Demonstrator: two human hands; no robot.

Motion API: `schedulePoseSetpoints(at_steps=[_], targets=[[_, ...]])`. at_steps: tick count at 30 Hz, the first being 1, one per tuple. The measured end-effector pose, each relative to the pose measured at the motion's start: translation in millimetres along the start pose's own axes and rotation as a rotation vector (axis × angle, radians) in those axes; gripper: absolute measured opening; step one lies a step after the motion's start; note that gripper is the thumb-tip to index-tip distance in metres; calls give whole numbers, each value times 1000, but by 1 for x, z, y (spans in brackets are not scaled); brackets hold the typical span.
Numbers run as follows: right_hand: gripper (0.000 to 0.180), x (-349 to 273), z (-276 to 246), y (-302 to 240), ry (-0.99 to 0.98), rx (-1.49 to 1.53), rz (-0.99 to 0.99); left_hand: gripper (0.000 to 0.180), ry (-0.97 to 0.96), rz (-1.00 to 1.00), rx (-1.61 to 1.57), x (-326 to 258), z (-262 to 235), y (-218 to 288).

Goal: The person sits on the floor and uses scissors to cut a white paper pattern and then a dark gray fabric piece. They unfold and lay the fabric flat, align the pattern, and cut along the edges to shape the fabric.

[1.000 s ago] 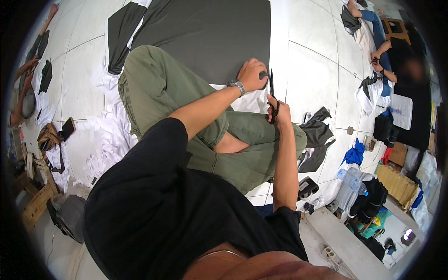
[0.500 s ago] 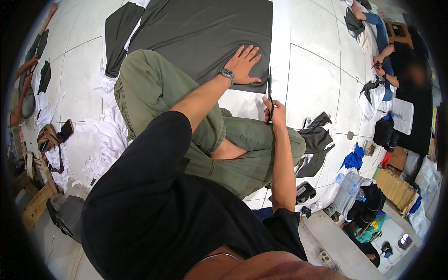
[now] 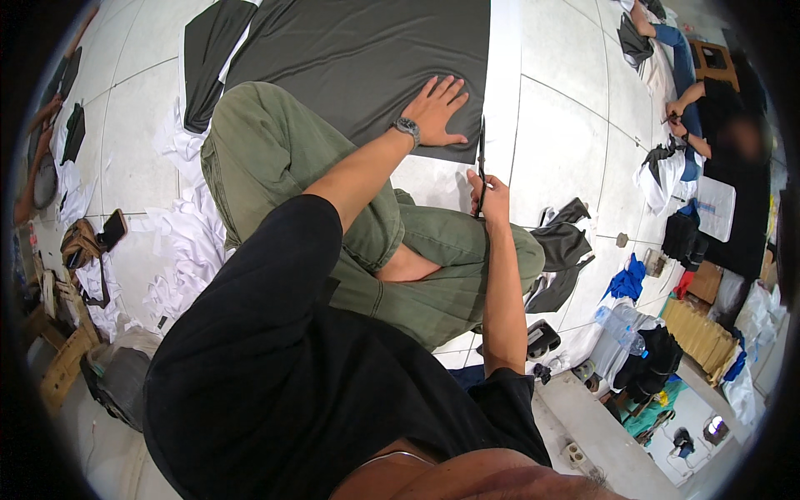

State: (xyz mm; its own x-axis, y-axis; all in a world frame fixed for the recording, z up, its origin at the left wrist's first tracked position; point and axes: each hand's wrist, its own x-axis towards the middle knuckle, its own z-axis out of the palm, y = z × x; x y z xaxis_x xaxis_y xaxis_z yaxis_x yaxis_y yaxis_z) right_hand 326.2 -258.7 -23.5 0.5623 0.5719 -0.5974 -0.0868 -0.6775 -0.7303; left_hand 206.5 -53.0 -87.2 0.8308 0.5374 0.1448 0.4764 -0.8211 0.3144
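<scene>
A large piece of dark grey fabric (image 3: pixel 358 50) with a white border strip (image 3: pixel 503 50) along its right side lies flat on the tiled floor before me. Fingers spread, my left hand (image 3: pixel 434 112) presses on the fabric near its lower right corner. My right hand (image 3: pixel 493 198) is closed around the handles of black scissors (image 3: pixel 482 158). The blades point away from me at the fabric's right edge, where grey meets white. Whether the blades are around the cloth I cannot tell.
White cloth scraps (image 3: pixel 187 250) are heaped left of my knee. Grey fabric offcuts (image 3: pixel 562 246) lie right of my other knee, with plastic bottles (image 3: pixel 621 329) and a blue cloth (image 3: pixel 627 277) farther right. Another person (image 3: pixel 696 117) sits at the right; a brown bag (image 3: pixel 82 243) is at left.
The view has shifted slightly. Both hands keep nearly the same places, the left flat on the fabric and the right on the scissors.
</scene>
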Motion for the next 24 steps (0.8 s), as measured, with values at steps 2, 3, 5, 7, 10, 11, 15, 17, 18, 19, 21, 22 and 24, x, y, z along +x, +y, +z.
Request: schedulePoseSetpoints(at_steps=[2, 3, 5, 7, 10, 11, 15, 17, 18, 19, 21, 22, 24], targets=[[47, 4, 3, -1, 14, -12, -9, 98, 19, 4, -4, 0, -1, 0], [47, 7, 7, -1, 24, -28, -25, 98, 2, 2, -11, -1, -1, 0], [47, 10, 9, 1, 33, -41, -42, 98, 27, 5, -17, -1, -1, 0], [47, 12, 8, 3, 35, -34, -34, 98, 27, 3, -20, -1, -1, -1], [47, 10, 7, 6, 10, -46, -56, 98, 17, -1, -21, -1, -1, 0], [46, 9, 6, 6, 4, -40, -60, 98, 17, -3, -18, -1, -1, 0], [43, 10, 8, 0, 29, -24, -41, 98, -5, -5, -24, 0, -2, 0], [43, 14, 10, -4, 42, -22, -39, 98, 19, 0, -25, -1, -2, 0], [42, 16, 12, -5, 44, -22, -43, 98, 6, -3, -30, -1, -3, 0], [42, 18, 13, -5, 45, -21, -44, 98, 23, 2, -30, -1, -3, 0], [43, 19, 13, -5, 42, -43, -50, 98, 0, 2, -38, -1, -3, 0], [43, 19, 13, -4, 47, -57, -44, 98, 23, 4, -35, -1, -3, 0], [42, 17, 12, -2, 28, -52, -61, 98, -1, -1, -42, -1, -3, 0]])
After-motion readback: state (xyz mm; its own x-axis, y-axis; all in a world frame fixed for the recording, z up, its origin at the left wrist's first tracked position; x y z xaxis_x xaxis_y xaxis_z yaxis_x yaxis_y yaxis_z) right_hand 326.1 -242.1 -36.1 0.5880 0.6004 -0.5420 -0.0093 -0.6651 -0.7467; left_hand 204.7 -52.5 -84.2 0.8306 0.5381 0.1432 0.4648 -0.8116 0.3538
